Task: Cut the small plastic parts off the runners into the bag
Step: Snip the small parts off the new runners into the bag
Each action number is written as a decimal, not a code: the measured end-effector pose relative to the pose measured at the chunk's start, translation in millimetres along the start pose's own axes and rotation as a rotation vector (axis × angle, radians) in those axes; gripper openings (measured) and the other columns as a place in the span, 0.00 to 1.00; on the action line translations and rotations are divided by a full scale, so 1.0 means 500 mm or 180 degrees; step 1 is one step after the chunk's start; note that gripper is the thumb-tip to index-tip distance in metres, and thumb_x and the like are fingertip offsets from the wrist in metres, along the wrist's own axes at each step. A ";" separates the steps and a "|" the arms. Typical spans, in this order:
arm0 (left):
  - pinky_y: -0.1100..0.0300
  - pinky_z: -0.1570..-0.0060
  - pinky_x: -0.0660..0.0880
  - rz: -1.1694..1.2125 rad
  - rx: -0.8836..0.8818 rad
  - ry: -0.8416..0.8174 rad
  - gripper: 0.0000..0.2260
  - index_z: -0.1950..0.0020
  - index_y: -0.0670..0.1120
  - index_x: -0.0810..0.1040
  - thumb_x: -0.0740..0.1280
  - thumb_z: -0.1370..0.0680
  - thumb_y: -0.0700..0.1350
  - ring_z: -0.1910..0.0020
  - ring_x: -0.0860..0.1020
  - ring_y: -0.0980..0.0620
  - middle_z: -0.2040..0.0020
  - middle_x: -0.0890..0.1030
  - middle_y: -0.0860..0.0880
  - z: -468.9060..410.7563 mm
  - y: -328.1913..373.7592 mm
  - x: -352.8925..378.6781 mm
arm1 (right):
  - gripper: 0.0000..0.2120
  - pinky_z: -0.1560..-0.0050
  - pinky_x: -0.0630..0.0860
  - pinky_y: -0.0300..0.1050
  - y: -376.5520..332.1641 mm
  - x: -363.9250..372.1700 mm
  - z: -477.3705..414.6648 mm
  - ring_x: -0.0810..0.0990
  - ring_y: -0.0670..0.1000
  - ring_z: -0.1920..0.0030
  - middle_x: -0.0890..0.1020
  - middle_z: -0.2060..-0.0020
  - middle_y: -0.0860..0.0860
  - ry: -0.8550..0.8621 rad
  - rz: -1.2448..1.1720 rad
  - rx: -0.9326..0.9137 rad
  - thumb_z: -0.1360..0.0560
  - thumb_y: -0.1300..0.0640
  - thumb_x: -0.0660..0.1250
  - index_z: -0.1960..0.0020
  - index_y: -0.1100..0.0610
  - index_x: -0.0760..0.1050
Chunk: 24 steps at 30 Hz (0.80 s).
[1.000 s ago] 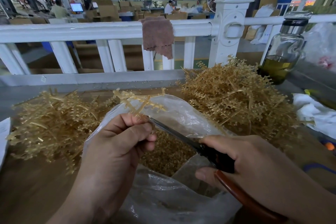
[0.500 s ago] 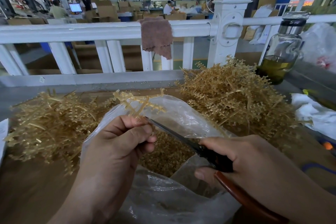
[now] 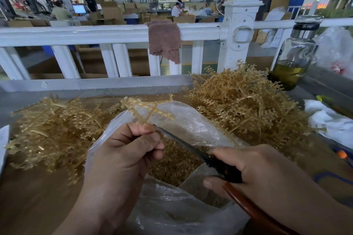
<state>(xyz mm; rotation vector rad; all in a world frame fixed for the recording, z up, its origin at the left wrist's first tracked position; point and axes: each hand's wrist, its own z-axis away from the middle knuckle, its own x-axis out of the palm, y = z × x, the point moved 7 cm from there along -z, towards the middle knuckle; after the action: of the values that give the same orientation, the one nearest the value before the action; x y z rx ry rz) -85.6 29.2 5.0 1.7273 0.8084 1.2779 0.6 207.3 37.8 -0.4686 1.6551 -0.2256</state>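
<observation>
My left hand (image 3: 122,150) pinches a yellowish plastic runner (image 3: 149,108) by its lower stem and holds it upright over the open clear plastic bag (image 3: 193,126). Small cut parts (image 3: 175,164) fill the bottom of the bag. My right hand (image 3: 254,170) grips scissors (image 3: 191,149) with dark blades and a red-brown handle. The blade tips reach the runner's stem just beside my left fingertips; whether the blades are apart is hidden by my fingers.
One heap of runners (image 3: 53,129) lies on the table at the left, a larger heap (image 3: 246,105) at the right. A glass bottle (image 3: 294,57) with yellow liquid stands at the back right. A white railing (image 3: 114,34) with a brown cloth (image 3: 164,40) runs behind. White cloth (image 3: 328,120) lies far right.
Hardly anything has moved; both hands, the runner and the scissors stay in the same pose over the bag.
</observation>
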 end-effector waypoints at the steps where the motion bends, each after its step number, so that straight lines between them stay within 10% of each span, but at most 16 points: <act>1: 0.63 0.69 0.77 0.0013 -0.0002 -0.0003 0.05 0.65 0.47 0.81 0.71 0.34 0.37 0.67 0.79 0.53 0.66 0.79 0.46 0.001 0.000 0.000 | 0.21 0.64 0.71 0.37 0.001 0.000 0.001 0.78 0.43 0.64 0.79 0.67 0.44 0.0001 -0.0009 0.0007 0.30 0.32 0.63 0.52 0.48 0.76; 24: 0.61 0.64 0.78 -0.0423 0.0234 0.0201 0.08 0.67 0.51 0.79 0.69 0.27 0.47 0.64 0.80 0.51 0.62 0.80 0.47 0.000 0.008 -0.012 | 0.25 0.65 0.70 0.36 0.014 -0.003 -0.001 0.77 0.41 0.63 0.78 0.64 0.41 0.0097 -0.0035 -0.0003 0.34 0.26 0.57 0.52 0.45 0.75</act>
<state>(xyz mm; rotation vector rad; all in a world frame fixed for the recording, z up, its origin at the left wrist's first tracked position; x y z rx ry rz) -87.3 22.0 6.0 1.6678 1.0010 1.2315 -0.9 214.0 36.1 -0.4772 1.6829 -0.2413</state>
